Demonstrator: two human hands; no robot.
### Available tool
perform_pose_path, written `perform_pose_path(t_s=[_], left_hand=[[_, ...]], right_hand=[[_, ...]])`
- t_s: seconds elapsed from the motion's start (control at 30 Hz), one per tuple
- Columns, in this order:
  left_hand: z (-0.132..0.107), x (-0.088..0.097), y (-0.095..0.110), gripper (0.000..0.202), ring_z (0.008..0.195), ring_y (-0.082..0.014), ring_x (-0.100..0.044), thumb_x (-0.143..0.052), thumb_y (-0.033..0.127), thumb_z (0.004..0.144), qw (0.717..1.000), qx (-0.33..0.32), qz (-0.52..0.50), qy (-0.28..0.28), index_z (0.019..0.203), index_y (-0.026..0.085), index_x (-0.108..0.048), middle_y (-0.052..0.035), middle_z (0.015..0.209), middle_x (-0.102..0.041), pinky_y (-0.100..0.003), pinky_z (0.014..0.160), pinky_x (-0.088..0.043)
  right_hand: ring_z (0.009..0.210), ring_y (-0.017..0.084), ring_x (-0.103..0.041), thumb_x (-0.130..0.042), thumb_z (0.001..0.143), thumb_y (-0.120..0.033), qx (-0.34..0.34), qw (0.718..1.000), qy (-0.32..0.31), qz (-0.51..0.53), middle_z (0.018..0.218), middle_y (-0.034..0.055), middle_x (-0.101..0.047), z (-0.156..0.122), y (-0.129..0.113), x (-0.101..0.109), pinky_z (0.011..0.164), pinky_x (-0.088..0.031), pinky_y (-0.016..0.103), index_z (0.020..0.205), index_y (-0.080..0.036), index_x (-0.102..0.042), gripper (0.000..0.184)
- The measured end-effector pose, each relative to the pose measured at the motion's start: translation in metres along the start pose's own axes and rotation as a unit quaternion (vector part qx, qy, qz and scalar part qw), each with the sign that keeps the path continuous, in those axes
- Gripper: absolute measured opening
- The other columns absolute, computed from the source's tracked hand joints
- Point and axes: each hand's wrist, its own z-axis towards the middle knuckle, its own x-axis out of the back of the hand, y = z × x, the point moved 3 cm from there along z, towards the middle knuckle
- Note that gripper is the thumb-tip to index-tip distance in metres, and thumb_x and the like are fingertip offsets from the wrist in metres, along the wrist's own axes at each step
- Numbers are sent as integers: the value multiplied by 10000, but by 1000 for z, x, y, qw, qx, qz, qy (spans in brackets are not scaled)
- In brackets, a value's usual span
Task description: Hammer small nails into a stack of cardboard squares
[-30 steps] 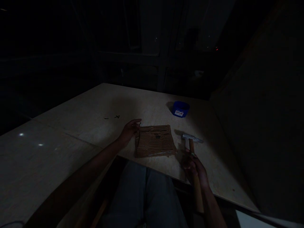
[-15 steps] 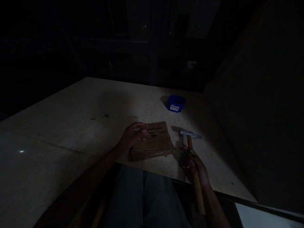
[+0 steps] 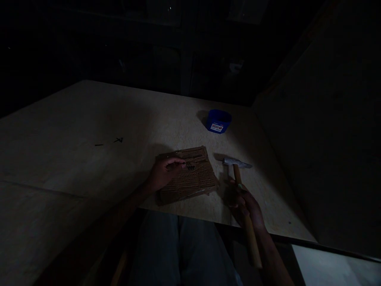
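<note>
My right hand (image 3: 248, 206) is wrapped round the wooden handle of a hammer (image 3: 238, 163), whose metal head is up off the table to the right of a brown, ridged block (image 3: 196, 182). Several small dark nails (image 3: 191, 167) stick up close together from the top of the block. Over the block's left part, my left hand (image 3: 163, 171) is closed in a pinch, its fingertips on a small dark nail (image 3: 183, 163) beside that group. Most of this nail is hidden by the fingers and the dim light.
A blue plastic tub (image 3: 219, 121) with a white label stands behind the block. A few loose dark nails (image 3: 118, 140) lie on the pale tabletop (image 3: 89, 111) at the left. The table's front edge runs just above my legs, and a dark wall (image 3: 327, 139) rises at the right.
My left hand has turned and lowered over the block, its fingertips now close to the standing nails. The hammer stays in my right hand at nearly the same place. The view has tilted down slightly.
</note>
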Motion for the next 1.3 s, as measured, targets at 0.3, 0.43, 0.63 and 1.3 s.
perform_pose_path(t_s=[0.3,0.43,0.63,1.3], left_hand=[[-2,-14,-15,197,985,-192,-730,-679,316,866,997,35,6,-74,1022,225,-757,-26,1044,-787,-318,918,-571],[-4,-16,-13,162,991,-196,-731,-659,294,886,996,35,22,-85,982,229,-773,-15,1047,-789,-324,929,-566],[-4,-16,-14,157,980,-195,-730,-665,286,880,996,39,29,-72,979,237,-776,-10,1037,-790,-321,918,-568],[-8,-23,-29,151,925,-179,-741,-706,257,838,999,41,-2,-32,978,208,-734,-32,990,-792,-296,841,-592]], right_hand=[[395,56,-229,-675,841,-205,-28,994,-11,105,487,-121,-299,0,1,-2,479,-442,169,1002,-197,-665,161],[402,54,-214,-674,836,-208,-31,993,-12,116,504,-116,-307,0,1,-2,472,-438,164,991,-184,-677,157],[404,49,-177,-681,825,-208,-29,994,-2,108,492,-122,-291,0,0,-4,461,-429,154,993,-158,-689,175],[290,56,-283,-641,898,-495,-47,984,-3,-171,470,-140,-390,-43,-21,-33,287,-345,172,1278,-240,-534,470]])
